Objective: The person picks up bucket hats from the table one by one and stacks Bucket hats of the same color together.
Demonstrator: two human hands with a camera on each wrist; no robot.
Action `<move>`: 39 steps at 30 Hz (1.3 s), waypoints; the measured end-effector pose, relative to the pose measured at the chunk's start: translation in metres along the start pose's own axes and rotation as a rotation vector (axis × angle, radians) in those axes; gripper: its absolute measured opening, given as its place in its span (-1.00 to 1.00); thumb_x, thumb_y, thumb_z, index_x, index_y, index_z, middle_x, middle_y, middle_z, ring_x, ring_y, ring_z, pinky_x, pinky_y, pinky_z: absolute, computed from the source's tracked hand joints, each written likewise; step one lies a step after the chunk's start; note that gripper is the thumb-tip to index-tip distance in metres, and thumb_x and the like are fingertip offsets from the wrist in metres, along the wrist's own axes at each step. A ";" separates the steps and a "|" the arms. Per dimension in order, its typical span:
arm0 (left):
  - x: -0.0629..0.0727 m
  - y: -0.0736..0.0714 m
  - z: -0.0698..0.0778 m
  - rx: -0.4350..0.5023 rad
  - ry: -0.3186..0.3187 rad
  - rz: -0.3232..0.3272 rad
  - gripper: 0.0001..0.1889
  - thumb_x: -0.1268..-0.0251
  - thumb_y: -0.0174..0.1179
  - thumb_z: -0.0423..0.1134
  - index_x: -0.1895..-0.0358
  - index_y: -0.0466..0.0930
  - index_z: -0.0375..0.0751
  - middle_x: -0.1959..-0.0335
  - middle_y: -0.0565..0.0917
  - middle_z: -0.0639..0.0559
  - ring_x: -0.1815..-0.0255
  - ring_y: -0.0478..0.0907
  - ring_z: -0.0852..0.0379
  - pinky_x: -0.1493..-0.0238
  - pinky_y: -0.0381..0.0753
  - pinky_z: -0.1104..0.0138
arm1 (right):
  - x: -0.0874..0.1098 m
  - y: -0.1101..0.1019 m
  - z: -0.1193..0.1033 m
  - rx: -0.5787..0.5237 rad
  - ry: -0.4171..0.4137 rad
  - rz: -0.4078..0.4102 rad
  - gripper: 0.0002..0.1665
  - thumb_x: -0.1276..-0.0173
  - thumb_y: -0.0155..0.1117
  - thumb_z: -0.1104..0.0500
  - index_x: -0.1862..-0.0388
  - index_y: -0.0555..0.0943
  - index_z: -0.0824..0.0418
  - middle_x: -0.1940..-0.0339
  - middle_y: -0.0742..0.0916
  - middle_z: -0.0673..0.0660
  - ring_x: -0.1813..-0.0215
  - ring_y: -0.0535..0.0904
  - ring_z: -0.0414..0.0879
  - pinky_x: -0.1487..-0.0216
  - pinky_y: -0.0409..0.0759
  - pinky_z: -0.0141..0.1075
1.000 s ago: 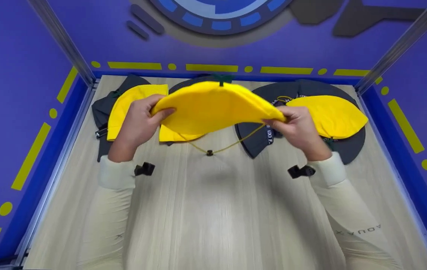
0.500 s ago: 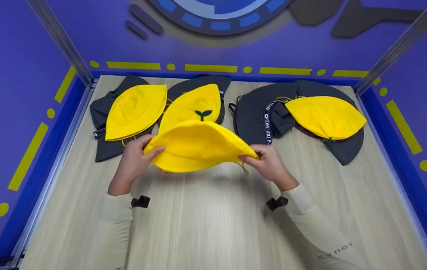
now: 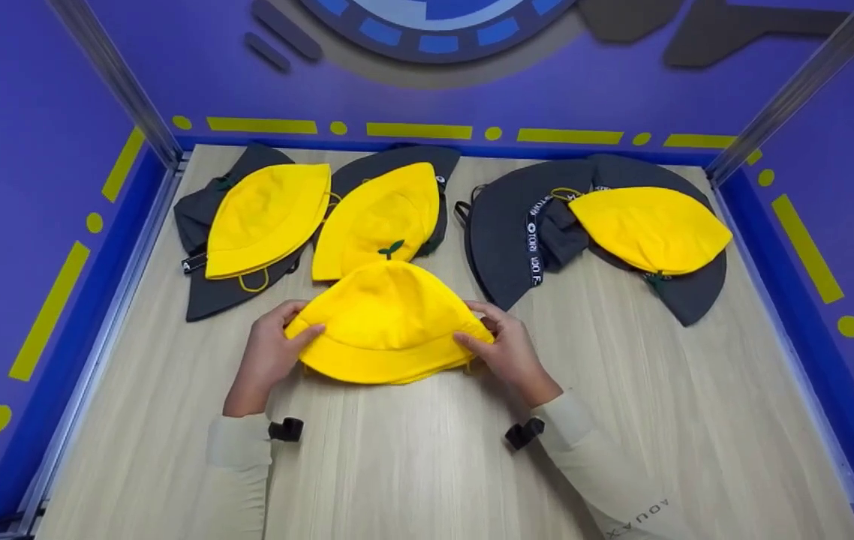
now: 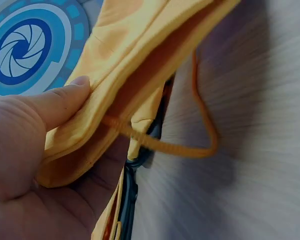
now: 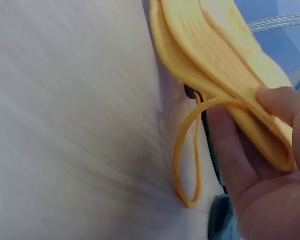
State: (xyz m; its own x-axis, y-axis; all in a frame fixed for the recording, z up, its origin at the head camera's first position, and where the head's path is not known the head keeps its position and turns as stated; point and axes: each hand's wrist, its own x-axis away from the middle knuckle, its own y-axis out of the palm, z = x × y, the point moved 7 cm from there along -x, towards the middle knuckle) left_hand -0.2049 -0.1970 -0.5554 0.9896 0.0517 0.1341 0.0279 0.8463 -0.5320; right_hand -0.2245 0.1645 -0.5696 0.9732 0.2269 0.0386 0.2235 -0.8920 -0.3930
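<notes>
Purple walls stand around the bench. Over its middle, both hands grip a yellow hat; behind, three other yellow hats lie on dark hats, the central one partly hidden.

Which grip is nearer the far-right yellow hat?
Right. The right grip, on the right of the held hat, is left and in front of the far-right yellow hat; the left grip is farther left, across the held hat.
</notes>
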 end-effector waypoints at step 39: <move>0.001 0.068 0.043 -0.563 0.143 -0.045 -0.50 -0.35 0.38 -0.19 -0.33 0.58 -0.12 -0.33 0.44 -0.20 -0.41 0.28 -0.21 -0.45 0.32 -0.06 | 0.001 0.036 -0.009 0.668 -0.048 -0.091 -0.62 -0.48 0.33 0.05 -0.22 0.71 0.06 -0.16 0.59 0.01 -0.17 0.42 0.00 -0.01 0.24 -0.09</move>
State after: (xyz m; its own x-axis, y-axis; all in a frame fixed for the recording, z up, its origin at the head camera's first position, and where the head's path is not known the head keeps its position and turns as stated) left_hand -0.2083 -0.1168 -0.5556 0.9938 -0.0836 0.0734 0.1025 0.4312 -0.8964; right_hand -0.2152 0.1292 -0.5754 0.9451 0.3205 0.0630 0.2071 -0.4386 -0.8745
